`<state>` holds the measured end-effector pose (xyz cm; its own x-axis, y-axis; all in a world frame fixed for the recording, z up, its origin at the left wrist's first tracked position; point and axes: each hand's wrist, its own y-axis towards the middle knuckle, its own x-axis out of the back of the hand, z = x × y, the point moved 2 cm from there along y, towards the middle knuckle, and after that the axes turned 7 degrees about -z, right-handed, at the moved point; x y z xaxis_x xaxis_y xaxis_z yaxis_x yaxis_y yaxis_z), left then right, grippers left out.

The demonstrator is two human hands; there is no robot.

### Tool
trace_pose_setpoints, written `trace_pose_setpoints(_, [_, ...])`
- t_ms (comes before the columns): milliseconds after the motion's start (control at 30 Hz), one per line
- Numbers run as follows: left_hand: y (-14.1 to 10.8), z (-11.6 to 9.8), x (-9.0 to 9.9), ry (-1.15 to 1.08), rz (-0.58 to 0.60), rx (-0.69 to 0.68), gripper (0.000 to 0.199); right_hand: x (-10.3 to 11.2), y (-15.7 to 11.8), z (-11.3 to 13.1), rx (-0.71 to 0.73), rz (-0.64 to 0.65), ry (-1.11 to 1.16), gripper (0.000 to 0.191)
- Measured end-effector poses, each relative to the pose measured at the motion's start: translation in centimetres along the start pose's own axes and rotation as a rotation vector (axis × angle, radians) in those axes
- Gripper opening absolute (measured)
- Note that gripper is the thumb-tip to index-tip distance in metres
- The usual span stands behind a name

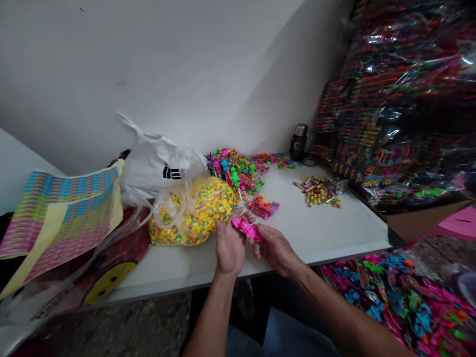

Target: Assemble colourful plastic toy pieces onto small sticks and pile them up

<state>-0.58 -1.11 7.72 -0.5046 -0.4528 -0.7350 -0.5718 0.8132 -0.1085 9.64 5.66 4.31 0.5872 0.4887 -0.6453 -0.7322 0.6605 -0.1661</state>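
Above the table's front edge, my two hands meet at a small bright pink plastic toy piece (247, 229), whose exact kind I cannot make out. My left hand (229, 248) is turned palm up, its curled fingers supporting the far end of the piece. The thumb and fingers of my right hand (275, 248) pinch its near end. Just beyond them lies a small bunch of pink and orange plastic pieces (263, 207). A clear bag of tiny yellow, red and blue bits (197, 213) stands close to my left hand.
Behind are a heap of colourful plastic pieces (238, 171), a white plastic bag (148, 163) and a dark flask (298, 141). Small striped sticks (318, 191) lie to the right, near stacked wrapped packs (390, 99). Sticker sheets (70, 208) are left; more pieces (401, 297) fill the lower right.
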Motion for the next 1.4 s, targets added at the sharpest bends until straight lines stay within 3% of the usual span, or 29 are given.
trace_pose_setpoints(67, [-0.1,0.6,-0.5,0.012,-0.021,0.033,0.068,-0.4,-0.4,-0.5,0.013,-0.006,-0.055,0.039])
trace_pose_setpoints(200, [0.0,1.9,-0.8,0.051,-0.101,0.02,0.039,-1.2,-1.9,-1.7,0.09,-0.04,-0.335,0.052])
trace_pose_setpoints(333, [0.5,1.3,1.0,-0.041,-0.285,0.037,0.036,-0.5,-2.7,-0.9,0.263,-0.012,-0.929,0.049])
trace_pose_setpoints(433, [0.8,-0.5,2.8,-0.157,-0.325,0.056,0.033,3.0,-0.9,3.3,0.463,-0.187,-1.429,0.04])
trace_pose_setpoints(533, [0.6,-1.7,3.4,-0.208,-0.255,0.076,0.032,8.1,2.9,9.5,0.548,-0.54,-1.609,0.041])
trace_pose_setpoints(600, [0.3,-1.6,3.2,-0.264,-0.23,0.109,0.03,11.0,6.0,12.9,0.554,-0.689,-1.761,0.04])
trace_pose_setpoints(700, [0.0,-0.9,2.6,-0.365,-0.232,0.152,0.026,13.7,10.0,15.5,0.506,-0.722,-1.938,0.033])
trace_pose_setpoints(833, [-0.2,-0.6,2.5,-0.442,-0.245,0.172,0.022,14.8,12.7,15.5,0.457,-0.66,-1.99,0.028])
trace_pose_setpoints(933, [0.0,-0.9,2.8,-0.473,-0.261,0.157,0.019,14.1,12.8,14.9,0.462,-0.633,-1.94,0.027])
trace_pose_setpoints(1033, [0.5,-1.0,3.3,-0.524,-0.257,0.135,0.017,11.7,10.4,13.0,0.494,-0.592,-1.825,0.036])
trace_pose_setpoints(1100, [0.8,-1.0,3.4,-0.543,-0.249,0.114,0.016,9.0,7.0,10.4,0.498,-0.493,-1.699,0.041])
trace_pose_setpoints(1200, [1.1,-0.9,3.3,-0.575,-0.235,0.101,0.016,4.2,0.5,4.7,0.467,-0.202,-1.379,0.035])
trace_pose_setpoints(1267, [1.0,-0.9,3.1,-0.604,-0.225,0.106,0.016,1.5,-3.3,1.1,0.43,-0.167,-0.985,0.026])
trace_pose_setpoints(1333, [0.7,-1.0,2.9,-0.632,-0.211,0.114,0.016,-0.4,-5.7,-1.7,0.432,-0.123,-0.83,0.021])
trace_pose_setpoints(1400, [0.3,-1.2,2.7,-0.652,-0.196,0.12,0.015,-1.5,-6.9,-3.2,0.46,-0.075,-0.813,0.019])
